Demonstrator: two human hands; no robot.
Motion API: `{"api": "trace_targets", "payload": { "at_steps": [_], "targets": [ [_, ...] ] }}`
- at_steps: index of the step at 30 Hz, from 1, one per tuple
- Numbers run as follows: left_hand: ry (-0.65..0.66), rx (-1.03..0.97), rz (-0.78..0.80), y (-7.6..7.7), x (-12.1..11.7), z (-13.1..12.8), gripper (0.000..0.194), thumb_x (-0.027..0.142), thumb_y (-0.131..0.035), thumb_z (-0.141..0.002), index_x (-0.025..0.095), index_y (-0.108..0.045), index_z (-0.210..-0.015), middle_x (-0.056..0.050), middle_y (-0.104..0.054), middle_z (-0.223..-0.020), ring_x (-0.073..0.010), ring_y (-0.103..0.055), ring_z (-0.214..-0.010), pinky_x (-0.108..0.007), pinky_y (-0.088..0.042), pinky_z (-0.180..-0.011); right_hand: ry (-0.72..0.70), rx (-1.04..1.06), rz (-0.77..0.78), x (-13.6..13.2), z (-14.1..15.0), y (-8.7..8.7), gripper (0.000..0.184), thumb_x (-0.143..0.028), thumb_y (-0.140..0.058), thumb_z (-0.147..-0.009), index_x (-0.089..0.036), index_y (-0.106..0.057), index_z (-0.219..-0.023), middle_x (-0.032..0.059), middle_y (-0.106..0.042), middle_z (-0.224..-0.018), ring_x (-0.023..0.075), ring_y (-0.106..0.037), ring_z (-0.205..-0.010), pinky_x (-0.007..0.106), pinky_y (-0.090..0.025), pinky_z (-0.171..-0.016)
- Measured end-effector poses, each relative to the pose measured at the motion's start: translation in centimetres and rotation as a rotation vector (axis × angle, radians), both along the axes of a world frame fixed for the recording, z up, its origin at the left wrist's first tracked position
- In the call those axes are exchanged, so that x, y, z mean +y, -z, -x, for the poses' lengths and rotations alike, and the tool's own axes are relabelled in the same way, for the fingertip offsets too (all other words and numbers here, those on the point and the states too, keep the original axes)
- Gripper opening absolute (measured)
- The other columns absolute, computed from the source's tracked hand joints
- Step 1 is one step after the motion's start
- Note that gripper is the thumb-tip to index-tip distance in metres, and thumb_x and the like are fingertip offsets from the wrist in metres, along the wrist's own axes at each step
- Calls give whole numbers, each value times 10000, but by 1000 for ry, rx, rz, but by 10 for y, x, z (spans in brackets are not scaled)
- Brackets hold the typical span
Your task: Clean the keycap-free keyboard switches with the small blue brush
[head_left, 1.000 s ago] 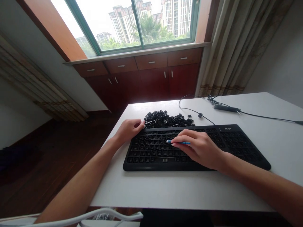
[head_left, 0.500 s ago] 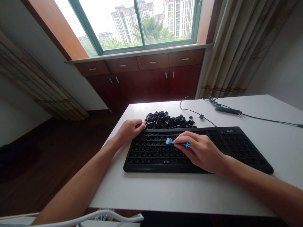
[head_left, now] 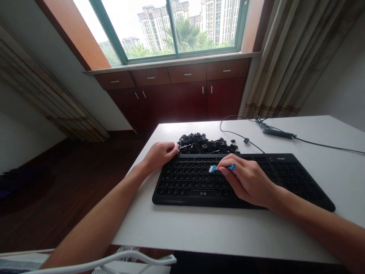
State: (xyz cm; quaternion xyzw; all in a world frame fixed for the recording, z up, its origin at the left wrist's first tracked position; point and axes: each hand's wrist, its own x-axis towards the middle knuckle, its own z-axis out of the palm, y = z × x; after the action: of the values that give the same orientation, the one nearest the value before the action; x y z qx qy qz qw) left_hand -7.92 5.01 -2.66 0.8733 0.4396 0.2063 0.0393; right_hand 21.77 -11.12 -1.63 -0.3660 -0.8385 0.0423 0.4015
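Observation:
A black keyboard with its keycaps taken off lies on the white table. My right hand pinches a small blue brush, whose white bristles touch the keyboard's upper middle rows. My left hand rests curled on the keyboard's far left corner, fingers against its edge. A heap of loose black keycaps lies just behind the keyboard, close to my left fingertips.
A black cable with a bundled part runs across the back right of the table. Beyond the table stand dark red cabinets under a window, with a curtain at the right. A white chair rail crosses the bottom left.
My right hand has swept the blue brush slightly right and toward the keyboard's upper rows. The left hand has stayed on the corner. The view has shifted a little.

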Motion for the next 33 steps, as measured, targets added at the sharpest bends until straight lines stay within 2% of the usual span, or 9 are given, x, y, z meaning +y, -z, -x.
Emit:
{"api": "trace_targets", "payload": {
  "at_steps": [3, 8, 13, 26, 30, 33],
  "targets": [
    [-4, 0, 5, 0, 0, 0, 460, 422, -502, -955, 181, -418, -573, 46, -360, -514, -97, -311, -516, -277, -222, -551, 6, -37, -13, 1, 0, 0, 68, -144, -482, -979, -179, -532, -1008, 56, -630, -883, 138, -582, -704, 261, -475, -598],
    [-8, 2, 9, 0, 0, 0, 461, 426, -500, -957, 180, -403, -579, 47, -351, -519, -95, -305, -519, -278, -219, -552, 13, -31, -36, 0, -1, 0, 98, -141, -476, -977, -180, -518, -1057, 63, -640, -937, 133, -583, -713, 260, -475, -605],
    [-8, 4, 9, 1, 0, 1, 462, 431, -488, -966, 182, -403, -587, 47, -357, -524, -93, -309, -519, -275, -227, -551, 20, -68, -45, 1, -2, -1, 52, -141, -468, -976, -178, -504, -979, 47, -607, -862, 128, -528, -670, 259, -431, -568],
    [0, -3, 2, 1, 1, 1, 461, 417, -502, -954, 177, -412, -571, 49, -351, -516, -88, -295, -513, -271, -218, -543, 61, -86, -30, 2, -3, 3, 88, -139, -465, -981, -167, -498, -1058, 58, -623, -958, 121, -535, -698, 263, -440, -588],
    [-1, -6, 5, 1, 1, 1, 459, 414, -503, -953, 176, -412, -570, 49, -350, -516, -89, -288, -516, -273, -211, -542, 52, -118, -28, 1, -3, 1, 49, -143, -468, -969, -170, -501, -994, 47, -603, -893, 122, -495, -654, 268, -425, -563],
    [-2, -5, 6, 1, 1, 1, 462, 415, -503, -953, 177, -404, -570, 51, -338, -514, -89, -283, -518, -273, -214, -547, 58, -82, -46, 1, -3, 1, 97, -133, -477, -969, -165, -513, -1054, 55, -633, -946, 123, -555, -690, 261, -456, -584]
  ]
}}
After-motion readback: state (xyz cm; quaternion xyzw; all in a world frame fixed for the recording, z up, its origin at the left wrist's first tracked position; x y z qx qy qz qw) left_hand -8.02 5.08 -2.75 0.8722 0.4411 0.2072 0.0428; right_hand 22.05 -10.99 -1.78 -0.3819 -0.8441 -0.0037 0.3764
